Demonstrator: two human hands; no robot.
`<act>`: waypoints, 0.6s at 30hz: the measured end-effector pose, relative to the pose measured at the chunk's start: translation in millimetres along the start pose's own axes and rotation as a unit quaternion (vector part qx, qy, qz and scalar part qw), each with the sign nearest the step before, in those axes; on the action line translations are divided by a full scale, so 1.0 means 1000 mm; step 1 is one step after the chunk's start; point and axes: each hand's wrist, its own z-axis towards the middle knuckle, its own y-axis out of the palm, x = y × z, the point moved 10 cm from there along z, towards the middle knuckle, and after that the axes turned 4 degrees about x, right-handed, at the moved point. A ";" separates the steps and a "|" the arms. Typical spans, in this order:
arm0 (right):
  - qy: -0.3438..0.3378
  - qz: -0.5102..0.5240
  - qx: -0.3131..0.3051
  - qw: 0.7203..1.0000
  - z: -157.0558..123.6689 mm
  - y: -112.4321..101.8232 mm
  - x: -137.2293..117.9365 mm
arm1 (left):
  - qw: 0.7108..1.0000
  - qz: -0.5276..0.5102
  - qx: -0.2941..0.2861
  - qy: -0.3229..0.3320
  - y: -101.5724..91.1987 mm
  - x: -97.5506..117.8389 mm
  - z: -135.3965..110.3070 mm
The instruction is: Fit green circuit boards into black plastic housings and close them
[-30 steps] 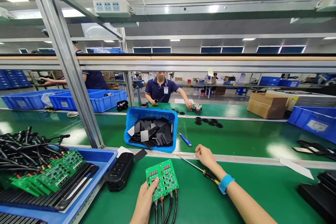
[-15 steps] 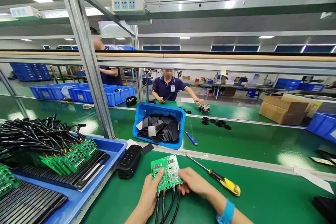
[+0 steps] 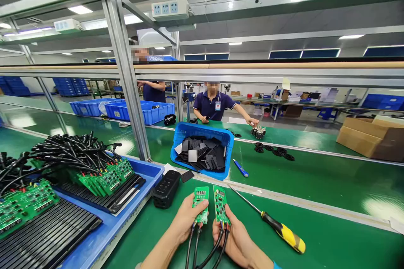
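Two green circuit boards with digit displays are held apart, side by side, over the green bench. My left hand (image 3: 189, 216) is closed around the left circuit board (image 3: 201, 201), its thumb lying across the front. The right circuit board (image 3: 220, 204), tilted a little, is gripped along its right edge and bottom by my right hand (image 3: 233, 233). Black cables (image 3: 192, 246) with coloured wire ends run down from both boards and leave the bottom of the view. Left of my hands lies a black handheld device (image 3: 166, 189) with buttons.
A blue tray (image 3: 126, 218) at left holds several boards with black cables and ribbed black panels. Behind my hands stands a blue basket (image 3: 232, 147) of dark pieces. A blue cutter (image 3: 240, 168) and a yellow-black screwdriver (image 3: 284, 231) lie to the right. A co-worker (image 3: 215, 103) handles small parts opposite.
The two boards, edge to edge before, are now separated, one in each hand. My right hand has closed on the right board. The view has shifted left.
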 end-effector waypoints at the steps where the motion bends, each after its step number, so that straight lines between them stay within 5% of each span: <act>1: 0.000 -0.005 0.027 1.000 0.001 -0.005 -0.003 | 0.992 0.112 0.014 0.055 -0.012 0.012 0.005; 3: -0.012 -0.008 0.054 0.998 0.005 -0.011 -0.009 | 0.961 0.245 0.064 0.111 -0.039 0.024 0.013; 5: -0.024 0.005 0.030 0.999 0.009 -0.009 -0.011 | 0.901 0.374 0.128 0.180 -0.060 0.038 0.015; 9: -0.064 0.012 -0.037 0.997 0.013 -0.003 -0.014 | 0.705 0.571 0.174 0.383 -0.052 0.078 -0.009; 11: -0.072 0.008 -0.028 0.997 0.015 -0.007 -0.014 | 0.618 0.617 0.237 0.426 -0.055 0.098 -0.025; 14: -0.059 0.019 0.012 0.998 0.018 -0.014 -0.013 | 0.519 0.695 0.357 0.347 -0.080 0.113 -0.032; 18: -0.032 0.031 0.053 0.998 0.015 -0.017 -0.012 | 0.495 0.757 0.360 0.228 -0.105 0.102 -0.019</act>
